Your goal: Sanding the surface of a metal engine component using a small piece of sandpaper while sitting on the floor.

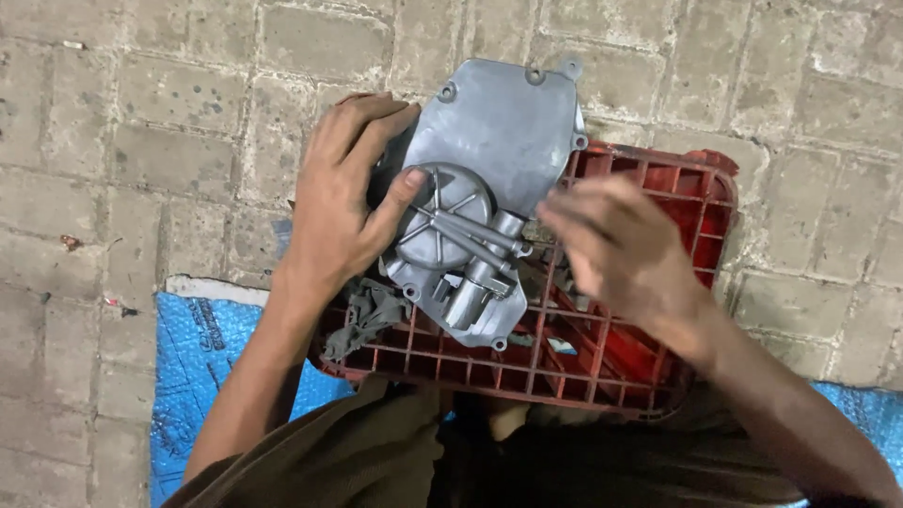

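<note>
The grey metal engine cover (489, 179) lies on the red crate (649, 357). The left hand (343, 202) grips the cover's left edge, thumb on its round boss. The right hand (616, 249), blurred, hovers over the crate just right of the cover, fingers loosely spread, holding nothing that I can make out

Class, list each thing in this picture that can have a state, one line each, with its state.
Grey metal engine cover: lying flat on the crate, outer face up.
Red plastic crate: upside down, ribbed underside up.
Left hand: gripping the cover's edge, thumb on its round boss.
Right hand: blurred, above the crate.
Grey rag: crumpled on the crate.
</note>
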